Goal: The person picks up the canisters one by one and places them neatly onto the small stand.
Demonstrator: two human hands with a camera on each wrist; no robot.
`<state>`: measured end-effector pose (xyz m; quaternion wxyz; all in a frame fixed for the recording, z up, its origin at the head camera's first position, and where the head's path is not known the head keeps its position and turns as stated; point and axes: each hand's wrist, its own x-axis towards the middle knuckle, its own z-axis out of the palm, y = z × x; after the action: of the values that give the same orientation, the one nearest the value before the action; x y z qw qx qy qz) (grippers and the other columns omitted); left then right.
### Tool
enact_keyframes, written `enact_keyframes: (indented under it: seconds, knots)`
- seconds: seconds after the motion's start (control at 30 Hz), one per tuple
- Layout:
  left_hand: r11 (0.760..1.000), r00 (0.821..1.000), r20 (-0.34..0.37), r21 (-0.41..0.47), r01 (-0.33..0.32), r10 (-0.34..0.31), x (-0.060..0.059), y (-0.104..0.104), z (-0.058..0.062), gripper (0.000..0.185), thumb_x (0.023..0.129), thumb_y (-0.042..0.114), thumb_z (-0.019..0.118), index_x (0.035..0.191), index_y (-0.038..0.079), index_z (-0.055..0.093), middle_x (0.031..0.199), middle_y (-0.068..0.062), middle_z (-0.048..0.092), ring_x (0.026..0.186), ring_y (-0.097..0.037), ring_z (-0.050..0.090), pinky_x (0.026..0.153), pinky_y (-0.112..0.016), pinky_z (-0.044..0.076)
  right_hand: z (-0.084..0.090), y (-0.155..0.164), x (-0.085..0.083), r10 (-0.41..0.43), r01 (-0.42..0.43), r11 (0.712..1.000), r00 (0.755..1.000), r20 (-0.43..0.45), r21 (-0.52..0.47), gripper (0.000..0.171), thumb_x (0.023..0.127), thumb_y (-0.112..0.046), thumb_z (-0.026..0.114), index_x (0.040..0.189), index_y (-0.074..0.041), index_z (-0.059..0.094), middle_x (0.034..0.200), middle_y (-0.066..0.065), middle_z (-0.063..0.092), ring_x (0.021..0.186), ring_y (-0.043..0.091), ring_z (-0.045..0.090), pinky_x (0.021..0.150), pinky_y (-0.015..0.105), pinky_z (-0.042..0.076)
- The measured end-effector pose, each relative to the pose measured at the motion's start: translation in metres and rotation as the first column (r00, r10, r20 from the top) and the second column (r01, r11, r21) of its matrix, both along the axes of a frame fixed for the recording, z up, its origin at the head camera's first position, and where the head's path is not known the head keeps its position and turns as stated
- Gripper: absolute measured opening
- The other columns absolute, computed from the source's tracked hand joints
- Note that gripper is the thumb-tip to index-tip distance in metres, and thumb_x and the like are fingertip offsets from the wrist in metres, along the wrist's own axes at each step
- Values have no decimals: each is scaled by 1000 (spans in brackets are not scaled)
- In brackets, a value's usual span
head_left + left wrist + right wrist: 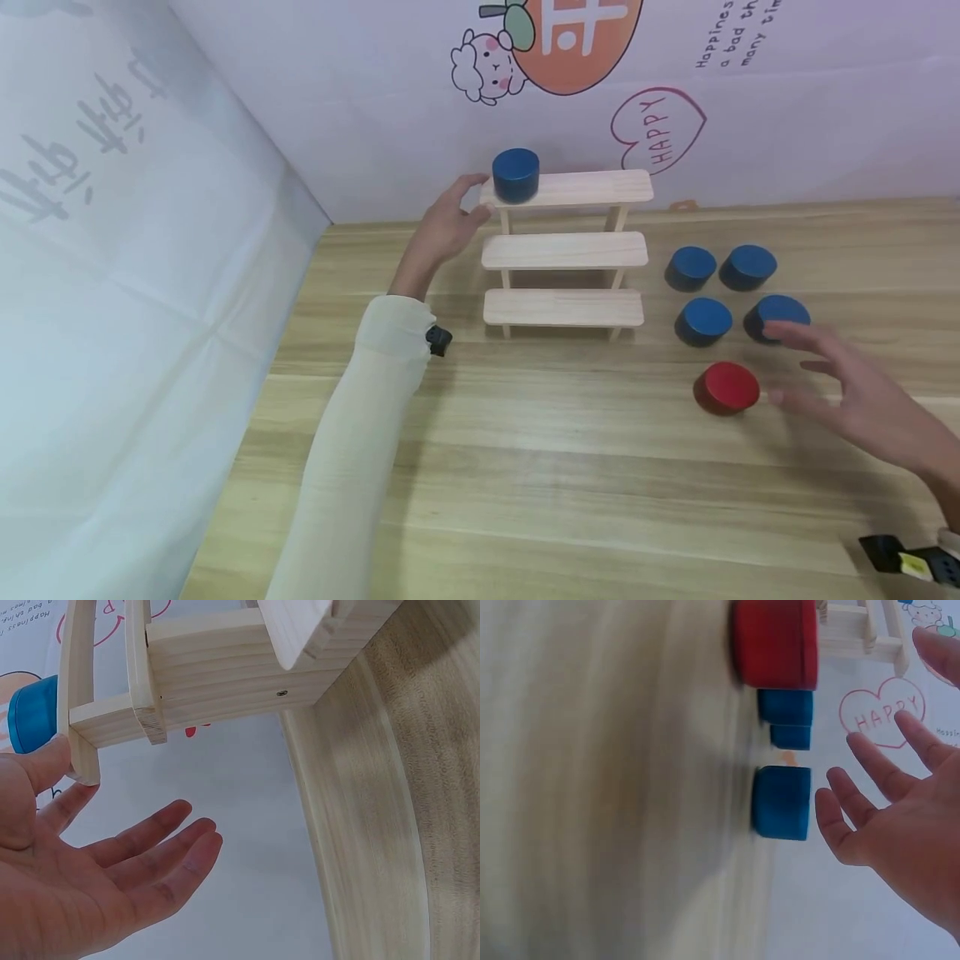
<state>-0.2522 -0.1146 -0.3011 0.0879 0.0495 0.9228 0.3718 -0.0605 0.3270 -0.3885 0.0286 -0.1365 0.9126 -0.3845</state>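
Note:
A three-tier wooden stand (564, 250) stands by the back wall, with a blue cylinder (516, 176) on the left end of its top tier. My left hand (448, 223) is at that end, thumb and index finger pinching the board's edges while the other fingers extend loosely, as the left wrist view shows. My right hand (862, 400) hovers over the table, fingers apart and holding nothing. Nearest to it are a red cylinder (727, 388) and a blue cylinder (777, 318), which its fingertips partly overlap in the head view.
More blue cylinders, including one (691, 268) at the group's back left, stand right of the stand on the wood-grain table (525, 500). A printed white sheet (390, 108) hangs behind; another pale sheet (127, 292) borders the left side.

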Motion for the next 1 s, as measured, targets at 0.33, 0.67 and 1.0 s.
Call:
enact_keyframes:
  seconds: [0.33,0.67,1.0]
  knots:
    - [1000,1000,20,3,-21,21,0,-2,-2,54,105,35,50,156,32,33,154,-3,42,123,-22,53,98,-43,45,-14,7,10,-38,35,999,994,100,33,74,94,-15,73,155,-10,31,150,20,35,137,36,26,100,16,18]
    - [1000,1000,24,9,-18,18,-1,-1,-2,54,105,35,51,156,32,33,152,-4,45,124,-22,55,98,-43,45,-22,12,7,-29,25,999,989,142,28,79,92,-18,75,155,-5,29,152,29,30,134,54,23,98,79,16]
    - [1000,999,33,17,-3,2,-2,-1,0,55,105,35,51,156,32,32,154,-3,42,124,-21,54,98,-42,45,-33,7,3,21,-25,999,997,73,45,78,84,-17,83,150,-15,42,142,-12,42,120,-11,33,93,5,20]
